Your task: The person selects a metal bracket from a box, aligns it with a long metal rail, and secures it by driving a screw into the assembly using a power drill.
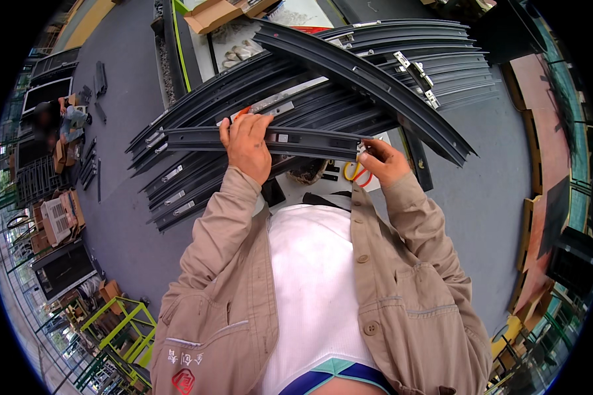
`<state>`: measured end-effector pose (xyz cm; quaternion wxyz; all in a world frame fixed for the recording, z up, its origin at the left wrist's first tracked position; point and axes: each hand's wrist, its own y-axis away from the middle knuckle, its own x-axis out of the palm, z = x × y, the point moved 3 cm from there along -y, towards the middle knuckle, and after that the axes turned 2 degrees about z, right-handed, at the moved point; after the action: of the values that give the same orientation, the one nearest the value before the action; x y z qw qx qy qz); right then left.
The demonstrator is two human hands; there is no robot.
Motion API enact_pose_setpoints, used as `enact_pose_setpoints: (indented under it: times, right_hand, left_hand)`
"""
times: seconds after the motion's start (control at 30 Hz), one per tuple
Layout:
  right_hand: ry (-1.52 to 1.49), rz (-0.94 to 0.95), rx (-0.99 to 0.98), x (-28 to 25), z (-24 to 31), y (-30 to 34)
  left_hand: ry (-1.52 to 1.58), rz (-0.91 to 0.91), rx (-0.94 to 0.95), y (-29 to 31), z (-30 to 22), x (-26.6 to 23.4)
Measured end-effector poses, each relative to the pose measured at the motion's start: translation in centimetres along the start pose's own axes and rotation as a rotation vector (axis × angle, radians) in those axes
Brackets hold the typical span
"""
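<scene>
Looks bright and evenly lit, palest on the white shirt [313,263], where fabric detail nearly washes out. Falls softly over the tan jacket [412,286] on both sides of the shirt, leaving gentle shadows in its folds. Lends a dull sheen to the dark metal profiles [316,142] above the shirt, with harder glints on their silver fittings [402,60]. Glares whitish through the grid wall [20,283] far left of the shirt. Appears crisp just above the shirt, softer far to its left, with a smeared patch over a distant person's [72,120] head. Bows straight edges outward from the shirt, ending in a black circular border.
</scene>
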<state>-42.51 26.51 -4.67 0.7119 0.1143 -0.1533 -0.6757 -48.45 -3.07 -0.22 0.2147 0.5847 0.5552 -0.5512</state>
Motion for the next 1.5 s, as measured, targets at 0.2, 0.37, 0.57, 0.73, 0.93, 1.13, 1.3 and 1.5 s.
enact_pose_setpoints:
  times: [0.2, 0.37, 0.57, 0.73, 0.93, 1.13, 1.3, 1.5]
  right_hand:
    - [-0.044, 0.038, 0.05, -2.5, 0.8, 1.4]
    - [0.158, -0.176, -0.341, -2.8, 1.3, 1.1]
    - [-0.158, -0.328, -0.174, -3.1, 1.1, 1.2]
    - [-0.509, -0.301, 0.008, -1.8, 0.7, 1.8]
    - [-0.505, -0.337, 0.079, -0.7, 0.4, 1.9]
    - [-0.345, -0.274, 0.054, -0.8, 0.5, 1.1]
    - [-0.283, -0.242, 0.004, -0.4, 1.0, 0.8]
    - [-0.167, -0.238, 0.052, -0.5, 1.9, 0.3]
  left_hand:
    - [0.029, -0.046, -0.009, -0.2, 0.1, 0.3]
    - [0.017, -0.015, -0.03, -0.5, -0.2, -0.3]
    - [0.204, 0.114, 0.219, -1.9, -6.1, -1.5]
    - [0.161, 0.217, 0.276, -0.8, -7.6, -0.3]
    - [0.174, 0.248, 0.26, -0.6, -7.2, 0.7]
    - [0.166, 0.259, 0.251, -0.7, -7.5, 0.8]
    - [0.171, 0.274, 0.242, -0.6, -7.5, 0.8]
    - [0.17, 0.277, 0.243, -0.5, -7.4, 0.9]
